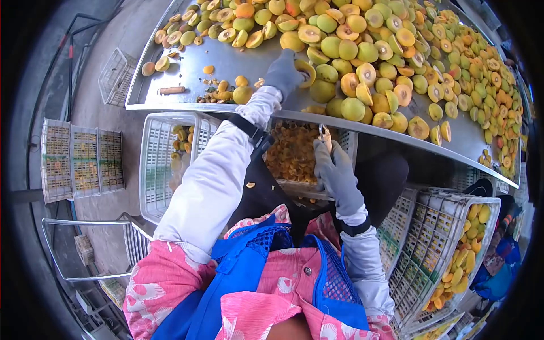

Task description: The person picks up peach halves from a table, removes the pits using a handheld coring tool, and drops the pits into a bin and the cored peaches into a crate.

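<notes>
My left hand (285, 73), in a grey glove, reaches over the metal table and is closed on a halved yellow peach (306, 74) at the near edge of the fruit pile. Lower and to the right, my right hand (338, 173), also gloved, grips a pitting knife (325, 137) with a light wooden handle and a looped metal tip pointing up. The knife is apart from the fruit. Many halved and whole yellow-green peaches (367, 52) cover the table in front of my hands; several halves show brown pits.
The metal table (195, 62) has a raised near edge. Below it stand a crate of fruit scraps (309, 188) and a white crate (152, 170) with some fruit. Filled crates (424, 255) stack at my right. A metal-framed chair (85, 277) and crates stand left. Another person (501, 266) is far right.
</notes>
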`<state>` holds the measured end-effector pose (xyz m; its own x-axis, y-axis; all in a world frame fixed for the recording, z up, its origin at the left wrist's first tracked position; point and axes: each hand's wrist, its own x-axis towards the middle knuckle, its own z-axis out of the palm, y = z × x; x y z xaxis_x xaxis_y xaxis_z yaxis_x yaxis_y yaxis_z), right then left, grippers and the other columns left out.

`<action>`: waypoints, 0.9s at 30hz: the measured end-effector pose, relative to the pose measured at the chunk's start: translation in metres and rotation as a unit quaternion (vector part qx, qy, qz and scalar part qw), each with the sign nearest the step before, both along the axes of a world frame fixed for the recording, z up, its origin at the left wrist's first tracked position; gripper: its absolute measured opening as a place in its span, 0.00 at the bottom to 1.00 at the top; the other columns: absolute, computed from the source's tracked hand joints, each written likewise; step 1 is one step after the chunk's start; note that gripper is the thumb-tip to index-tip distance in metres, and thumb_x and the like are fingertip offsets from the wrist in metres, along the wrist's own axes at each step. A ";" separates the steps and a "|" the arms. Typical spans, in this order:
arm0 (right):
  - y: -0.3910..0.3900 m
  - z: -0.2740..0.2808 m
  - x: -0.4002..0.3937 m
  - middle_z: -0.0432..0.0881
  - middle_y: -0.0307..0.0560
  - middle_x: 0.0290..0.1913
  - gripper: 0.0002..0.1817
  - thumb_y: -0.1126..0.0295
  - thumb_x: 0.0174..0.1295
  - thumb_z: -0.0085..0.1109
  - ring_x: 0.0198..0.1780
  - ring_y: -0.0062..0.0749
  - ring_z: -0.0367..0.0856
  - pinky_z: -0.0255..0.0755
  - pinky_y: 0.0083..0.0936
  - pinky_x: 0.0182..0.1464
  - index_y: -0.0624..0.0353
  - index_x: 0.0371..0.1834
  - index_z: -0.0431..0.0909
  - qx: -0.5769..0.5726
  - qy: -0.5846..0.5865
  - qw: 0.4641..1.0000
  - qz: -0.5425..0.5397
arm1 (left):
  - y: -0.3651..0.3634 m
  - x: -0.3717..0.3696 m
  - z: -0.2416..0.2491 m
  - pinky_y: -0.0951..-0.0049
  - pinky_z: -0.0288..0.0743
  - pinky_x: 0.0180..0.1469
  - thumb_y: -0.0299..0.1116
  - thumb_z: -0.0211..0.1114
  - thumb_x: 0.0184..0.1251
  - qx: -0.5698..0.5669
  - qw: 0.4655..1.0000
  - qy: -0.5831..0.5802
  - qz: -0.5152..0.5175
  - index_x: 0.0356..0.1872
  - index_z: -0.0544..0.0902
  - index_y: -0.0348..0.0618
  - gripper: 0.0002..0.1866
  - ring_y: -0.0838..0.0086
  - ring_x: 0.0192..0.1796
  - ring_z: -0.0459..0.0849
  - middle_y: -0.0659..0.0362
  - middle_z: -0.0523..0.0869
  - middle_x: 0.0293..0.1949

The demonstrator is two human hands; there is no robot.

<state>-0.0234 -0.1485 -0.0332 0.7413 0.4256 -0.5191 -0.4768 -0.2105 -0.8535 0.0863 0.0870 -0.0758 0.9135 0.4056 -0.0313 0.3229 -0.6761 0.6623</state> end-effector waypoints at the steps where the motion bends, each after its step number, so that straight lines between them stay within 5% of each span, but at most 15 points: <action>1: 0.006 0.006 0.002 0.69 0.33 0.19 0.13 0.59 0.72 0.55 0.18 0.14 0.66 0.61 0.19 0.19 0.59 0.41 0.74 0.019 0.022 1.000 0.004 | 0.003 -0.008 -0.006 0.60 0.79 0.52 0.47 0.76 0.51 0.001 1.000 -0.002 0.001 0.50 0.75 0.36 0.31 0.52 0.48 0.84 0.46 0.85 0.46; 3: 0.017 0.007 0.005 0.71 0.38 0.19 0.14 0.59 0.72 0.55 0.18 0.19 0.69 0.64 0.23 0.21 0.61 0.41 0.73 0.006 -0.031 0.999 0.015 | 0.006 -0.026 -0.014 0.68 0.80 0.46 0.37 0.70 0.61 -0.194 0.977 -0.089 -0.021 0.52 0.74 0.35 0.23 0.66 0.45 0.85 0.54 0.84 0.45; 4: 0.022 0.006 0.007 0.73 0.43 0.19 0.15 0.60 0.72 0.55 0.18 0.24 0.72 0.67 0.26 0.22 0.63 0.42 0.73 -0.007 -0.081 0.996 0.023 | -0.001 -0.038 -0.003 0.68 0.80 0.46 0.37 0.70 0.61 -0.193 0.977 -0.091 -0.022 0.52 0.74 0.35 0.23 0.66 0.45 0.85 0.54 0.84 0.45; 5: 0.026 -0.023 0.009 0.76 0.53 0.22 0.16 0.61 0.71 0.55 0.19 0.33 0.75 0.69 0.32 0.24 0.66 0.43 0.72 -0.037 -0.273 0.961 0.026 | -0.010 -0.053 0.006 0.70 0.80 0.46 0.37 0.69 0.63 -0.349 0.928 -0.126 -0.029 0.51 0.76 0.35 0.21 0.70 0.45 0.84 0.55 0.84 0.44; 6: 0.027 -0.017 0.007 0.76 0.53 0.22 0.16 0.61 0.71 0.55 0.19 0.33 0.75 0.69 0.32 0.24 0.66 0.43 0.72 -0.039 -0.274 0.961 0.026 | -0.020 -0.068 0.019 0.72 0.79 0.47 0.37 0.68 0.65 -0.497 0.853 -0.157 -0.035 0.50 0.78 0.36 0.18 0.74 0.44 0.83 0.57 0.84 0.43; 9: 0.032 0.010 -0.009 0.78 0.58 0.23 0.15 0.62 0.71 0.54 0.21 0.41 0.78 0.69 0.34 0.26 0.66 0.43 0.73 0.007 -0.278 0.960 0.013 | -0.044 -0.109 0.050 0.73 0.78 0.49 0.38 0.61 0.72 -0.576 0.789 -0.192 -0.090 0.53 0.78 0.35 0.18 0.75 0.45 0.83 0.57 0.84 0.45; 12: 0.035 0.022 -0.027 0.78 0.58 0.23 0.14 0.62 0.71 0.54 0.23 0.44 0.81 0.70 0.33 0.27 0.66 0.43 0.73 -0.015 -0.243 0.970 0.017 | -0.069 -0.140 0.068 0.74 0.77 0.51 0.44 0.55 0.75 -0.486 0.790 -0.358 -0.107 0.54 0.79 0.36 0.20 0.77 0.46 0.82 0.58 0.84 0.44; 14: 0.038 0.024 -0.037 0.78 0.58 0.23 0.13 0.63 0.71 0.54 0.25 0.45 0.82 0.70 0.34 0.27 0.65 0.41 0.73 0.047 -0.229 0.972 -0.020 | -0.070 -0.145 0.064 0.74 0.76 0.52 0.46 0.52 0.77 -0.462 0.813 -0.346 -0.075 0.54 0.79 0.36 0.22 0.77 0.46 0.82 0.58 0.84 0.44; 17: 0.039 0.026 -0.045 0.78 0.58 0.23 0.13 0.63 0.71 0.54 0.26 0.50 0.82 0.70 0.35 0.27 0.64 0.40 0.72 0.015 -0.341 0.940 0.008 | -0.074 -0.157 0.076 0.75 0.77 0.50 0.45 0.52 0.77 -0.574 0.746 -0.334 -0.052 0.54 0.79 0.36 0.21 0.78 0.45 0.82 0.58 0.84 0.44; 19: 0.042 0.030 -0.051 0.78 0.60 0.24 0.12 0.64 0.71 0.54 0.27 0.54 0.81 0.71 0.37 0.28 0.64 0.40 0.72 -0.001 -0.398 0.917 -0.002 | -0.081 -0.167 0.090 0.74 0.76 0.51 0.50 0.41 0.80 -0.506 0.789 -0.346 -0.035 0.56 0.77 0.34 0.28 0.75 0.47 0.81 0.56 0.83 0.45; 23: 0.045 0.040 -0.062 0.78 0.64 0.25 0.12 0.65 0.69 0.57 0.32 0.64 0.80 0.71 0.44 0.28 0.64 0.39 0.70 -0.045 -0.507 0.861 0.015 | -0.084 -0.177 0.095 0.74 0.76 0.49 0.49 0.43 0.80 -0.473 0.791 -0.389 0.006 0.52 0.80 0.34 0.26 0.76 0.45 0.81 0.57 0.83 0.42; 27: 0.045 0.040 -0.068 0.78 0.65 0.24 0.12 0.67 0.68 0.58 0.32 0.65 0.79 0.70 0.45 0.27 0.64 0.39 0.69 -0.061 -0.506 0.860 0.043 | -0.083 -0.180 0.092 0.74 0.76 0.48 0.42 0.49 0.78 -0.483 0.776 -0.403 0.035 0.48 0.82 0.33 0.21 0.77 0.43 0.81 0.56 0.85 0.42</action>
